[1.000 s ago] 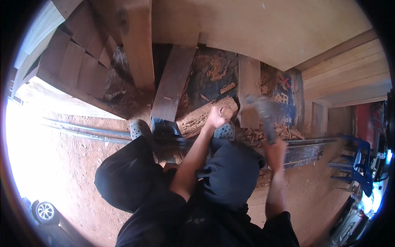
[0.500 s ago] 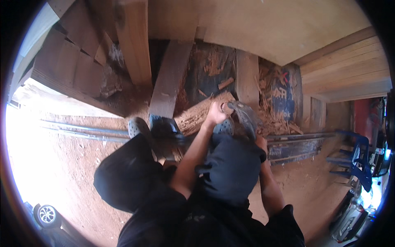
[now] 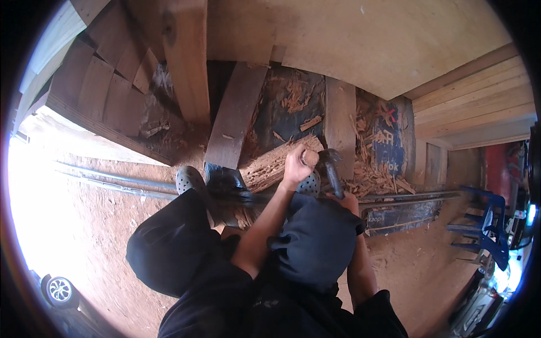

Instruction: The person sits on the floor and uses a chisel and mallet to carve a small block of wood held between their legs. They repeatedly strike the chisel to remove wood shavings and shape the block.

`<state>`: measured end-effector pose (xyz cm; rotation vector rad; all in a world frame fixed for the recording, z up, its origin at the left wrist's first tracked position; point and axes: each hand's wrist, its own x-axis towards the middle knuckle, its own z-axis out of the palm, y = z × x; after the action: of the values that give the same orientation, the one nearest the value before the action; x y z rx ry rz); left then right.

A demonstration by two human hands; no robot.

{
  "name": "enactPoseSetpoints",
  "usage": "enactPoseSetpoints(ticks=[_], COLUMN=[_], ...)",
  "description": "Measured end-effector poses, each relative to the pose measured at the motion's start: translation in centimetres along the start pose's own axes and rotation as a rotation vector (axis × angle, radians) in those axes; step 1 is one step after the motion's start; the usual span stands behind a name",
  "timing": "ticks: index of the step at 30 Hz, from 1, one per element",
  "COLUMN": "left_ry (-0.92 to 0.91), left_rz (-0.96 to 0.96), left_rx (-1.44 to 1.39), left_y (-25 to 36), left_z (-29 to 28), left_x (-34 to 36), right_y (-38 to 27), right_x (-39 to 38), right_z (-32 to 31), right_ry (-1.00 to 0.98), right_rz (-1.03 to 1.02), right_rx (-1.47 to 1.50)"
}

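One left hand (image 3: 295,170) clasps round stub (image 3: 309,158) by block (image 3: 267,167) | one right hand (image 3: 347,201) clasps hammer (image 3: 333,179), close beside stub

Two hands (image 3: 294,169) (image 3: 346,201), one hammer (image 3: 333,178), two clogs (image 3: 189,178) (image 3: 309,185) and one wheel (image 3: 60,289) are in view.

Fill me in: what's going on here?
A person has both hands at work over a rough, pitted wood block. The left hand grips a round-ended wooden piece above it; the lower part is hidden. The right hand holds a dark hammer, its head right by that round end; I can't tell if they touch. Loose wood chips lie off to the right.
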<state>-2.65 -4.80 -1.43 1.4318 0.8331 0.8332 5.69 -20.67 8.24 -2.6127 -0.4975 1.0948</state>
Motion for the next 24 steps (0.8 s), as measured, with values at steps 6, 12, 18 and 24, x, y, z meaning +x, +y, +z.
enactPoseSetpoints(ticks=[6,12,18,24], left_ry=[0.354,0.261,0.17,0.113], left_rz=[0.218,0.133,0.071,-0.018], left_rx=[0.055,0.093,0.029,-0.09], left_y=[2.0,1.3,1.1,1.1], left_z=[2.6,1.9,1.0,0.3], left_x=[-1.1,0.3,2.2,4.3], right_y=[-0.3,-0.7,-4.0,-7.1], right_x=[3.7,6.1,6.3,6.3], right_z=[1.8,0.6,-1.7,-3.1], right_ry=[0.026,0.07,0.025,-0.046], right_rz=[0.033,-0.068,-0.099,-0.036], right_rx=[-0.124,-0.191,-0.375,-0.443])
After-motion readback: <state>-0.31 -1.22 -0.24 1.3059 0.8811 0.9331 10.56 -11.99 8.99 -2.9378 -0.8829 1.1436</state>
